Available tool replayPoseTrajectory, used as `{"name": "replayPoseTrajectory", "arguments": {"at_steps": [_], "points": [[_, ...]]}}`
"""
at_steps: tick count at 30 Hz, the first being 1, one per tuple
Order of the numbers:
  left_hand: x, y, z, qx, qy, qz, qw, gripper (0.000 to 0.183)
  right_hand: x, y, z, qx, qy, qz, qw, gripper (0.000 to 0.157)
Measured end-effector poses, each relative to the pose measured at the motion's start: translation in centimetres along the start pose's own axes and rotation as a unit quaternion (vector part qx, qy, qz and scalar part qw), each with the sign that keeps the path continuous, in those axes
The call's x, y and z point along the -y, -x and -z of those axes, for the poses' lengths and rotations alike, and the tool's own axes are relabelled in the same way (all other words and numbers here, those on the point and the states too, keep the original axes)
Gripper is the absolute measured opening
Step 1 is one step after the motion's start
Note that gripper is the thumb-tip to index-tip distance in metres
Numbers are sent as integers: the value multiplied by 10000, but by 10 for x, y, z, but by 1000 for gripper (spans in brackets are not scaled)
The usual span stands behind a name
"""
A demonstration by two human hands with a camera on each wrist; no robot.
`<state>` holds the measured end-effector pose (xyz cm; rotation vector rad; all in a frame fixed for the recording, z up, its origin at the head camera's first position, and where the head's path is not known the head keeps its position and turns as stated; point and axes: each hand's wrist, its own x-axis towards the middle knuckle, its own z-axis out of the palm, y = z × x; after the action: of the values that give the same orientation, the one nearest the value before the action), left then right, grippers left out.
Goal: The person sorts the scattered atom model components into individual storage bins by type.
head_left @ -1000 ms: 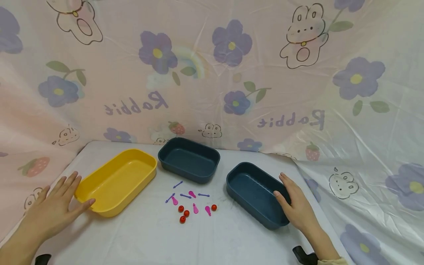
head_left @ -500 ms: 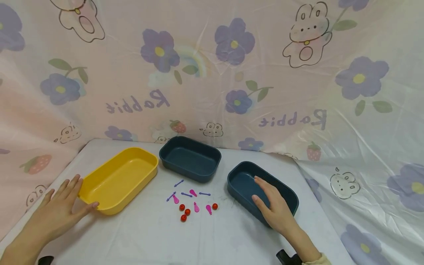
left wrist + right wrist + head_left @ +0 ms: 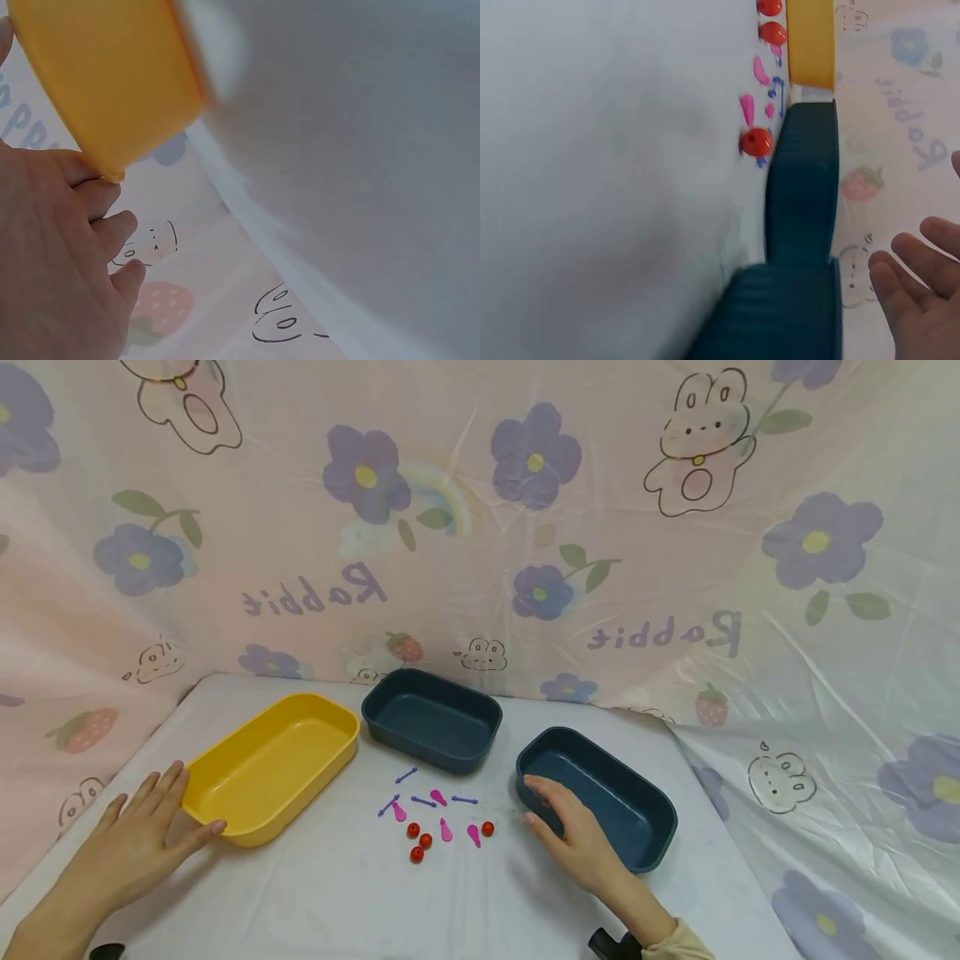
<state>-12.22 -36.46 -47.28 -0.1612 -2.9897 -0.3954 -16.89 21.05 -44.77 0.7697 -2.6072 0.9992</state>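
At the near left corner of a yellow tray (image 3: 303, 795) is my left hand (image 3: 135, 843), its fingers fairly straight; in the left wrist view the fingertips touch the tray's rim. My right hand (image 3: 583, 845) hovers by the left side of the right dark blue tray (image 3: 641, 806), fingers loosely bent and holding nothing. Between the trays, small pieces lie scattered on the white cloth: several red beads (image 3: 417, 855), several pink bulb-shaped pieces (image 3: 446, 831) and several thin purple rods (image 3: 423, 802). One red bead (image 3: 488, 829) lies apart, closest to my right hand.
Another dark blue tray (image 3: 431, 718) stands at the back, behind the small pieces. A printed curtain (image 3: 450, 610) hangs behind the table and along both sides. White cloth (image 3: 360, 902) covers the table in front.
My right hand has moved left, from the right side of the right dark blue tray to its left side, toward the small pieces. The left hand stays at the yellow tray.
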Motion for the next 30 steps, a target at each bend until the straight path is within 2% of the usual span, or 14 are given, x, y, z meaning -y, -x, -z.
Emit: {"name": "replayPoseTrajectory", "arguments": {"at_steps": [5, 8, 16, 23, 30], "points": [[0, -1, 0, 31, 81, 2, 10000, 99, -1, -6, -15, 129, -181, 315, 9993, 47], [0, -1, 0, 6, 158, -24, 9999, 99, -2, -9, -21, 341, -320, 369, 9982, 46], [2, 1, -3, -21, 305, -52, 9995, 100, -6, -17, -37, 1222, -796, -256, 9890, 45], [2, 1, -4, -49, 324, -48, 9994, 100, -10, -21, -45, 1543, -505, -394, 9859, 40], [2, 1, -5, -109, 293, -95, 9995, 100, -17, -25, -48, 1556, -270, -236, 9872, 36]]}}
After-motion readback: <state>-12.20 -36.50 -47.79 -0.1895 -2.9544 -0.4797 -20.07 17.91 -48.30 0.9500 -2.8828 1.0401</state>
